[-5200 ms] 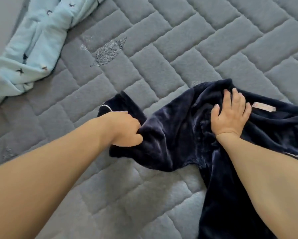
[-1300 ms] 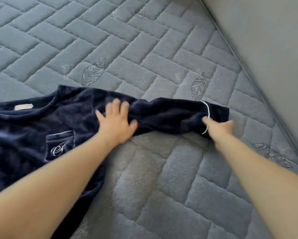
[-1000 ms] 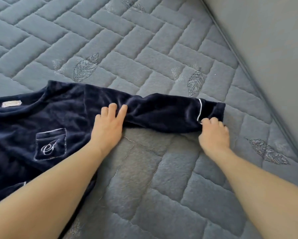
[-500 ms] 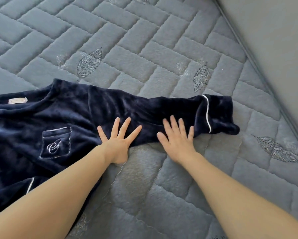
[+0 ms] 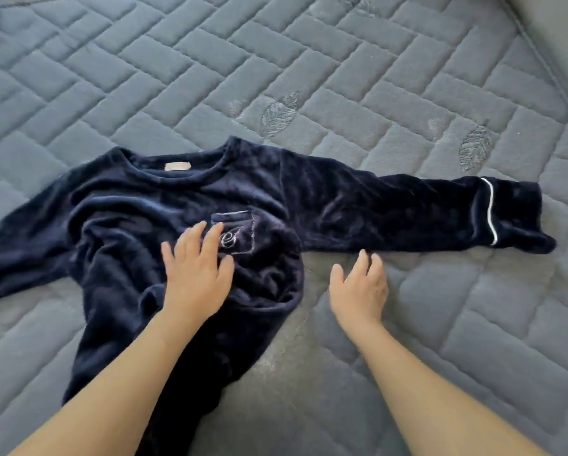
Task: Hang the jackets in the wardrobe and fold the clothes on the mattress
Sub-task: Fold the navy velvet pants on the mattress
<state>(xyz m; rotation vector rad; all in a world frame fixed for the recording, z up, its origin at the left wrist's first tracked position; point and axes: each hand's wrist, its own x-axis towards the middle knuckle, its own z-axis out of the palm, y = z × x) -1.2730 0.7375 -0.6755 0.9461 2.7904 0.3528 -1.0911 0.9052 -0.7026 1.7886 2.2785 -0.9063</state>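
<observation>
- left hand [image 5: 195,274] lies palm down on the chest of the top [image 5: 164,218], fingers straight and slightly spread, pressing the fabric flat; nothing is pinched.
- fingertips [image 5: 215,230] of that hand reach the near left edge of the pocket [image 5: 234,233], which carries a pale stitched monogram.
- right hand [image 5: 358,286] is over the bare mattress [image 5: 440,307], just right of the top's side edge and just near of the sleeve [image 5: 391,212]; fingers loose and a little bent, gripping nothing. whether its fingertips touch the sleeve's near edge cannot be told.
- top, dark navy and plush, lies front up across the middle of the mattress, neckline at the far side with a pale label [image 5: 177,166] inside the collar.
- right sleeve is stretched straight out to the right, flat, ending in a cuff [image 5: 513,215] with a thin white piping line across it.
- other sleeve runs off to the left edge of the view, rumpled.
- body of the top is creased around the left hand and trails toward the near side under the left forearm.
- mattress is grey, quilted in a brick-like pattern with stitched leaf motifs [image 5: 279,115] beyond the top.
- plain grey surface [image 5: 559,34] borders the mattress at far right.
</observation>
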